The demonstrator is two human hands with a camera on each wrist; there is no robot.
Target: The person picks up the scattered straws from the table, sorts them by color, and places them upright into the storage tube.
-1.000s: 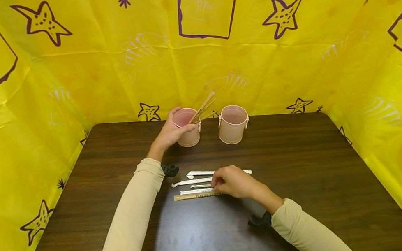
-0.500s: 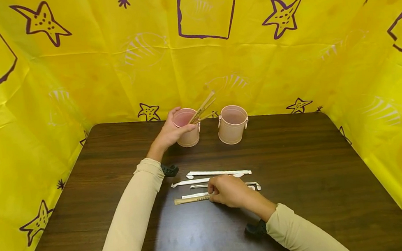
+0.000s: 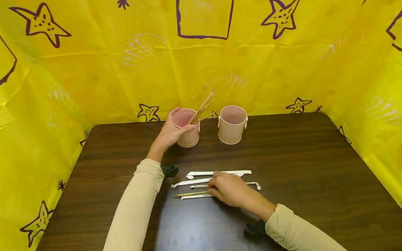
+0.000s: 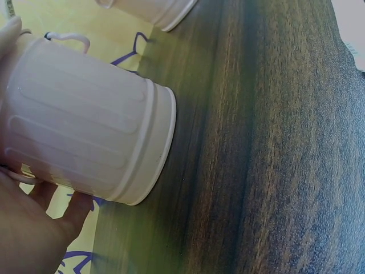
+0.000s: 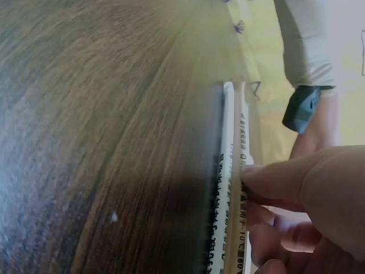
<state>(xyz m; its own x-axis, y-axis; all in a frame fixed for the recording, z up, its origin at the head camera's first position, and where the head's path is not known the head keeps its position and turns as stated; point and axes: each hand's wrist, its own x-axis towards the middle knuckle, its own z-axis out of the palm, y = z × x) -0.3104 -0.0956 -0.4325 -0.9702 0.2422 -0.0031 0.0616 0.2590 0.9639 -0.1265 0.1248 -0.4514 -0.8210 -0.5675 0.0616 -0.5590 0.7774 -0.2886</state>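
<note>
My left hand (image 3: 169,134) grips the left pink bucket (image 3: 189,141), thumb near the rim. Several brown paper-wrapped straws (image 3: 202,108) lean out of that bucket to the right. In the left wrist view, the bucket's ribbed wall (image 4: 80,114) stands on the table beside my fingers. My right hand (image 3: 229,188) pinches a brown wrapped straw (image 3: 190,194) low over the table, its middle hidden by the hand. Right beside that straw runs a white wrapped straw (image 3: 196,197). Printed characters show on both wrappers in the right wrist view, near my thumb (image 5: 274,181).
A second pink bucket (image 3: 232,131) stands to the right of the held one. Behind my right hand lie several white wrapped straws (image 3: 219,172), roughly parallel. The dark wooden table (image 3: 287,165) ends at a yellow patterned cloth (image 3: 194,68) on the back and sides.
My right hand moved slightly left and toward me, then back a little. The brown straw went from in front of the nearest white straw to behind it. My left hand stayed put.
</note>
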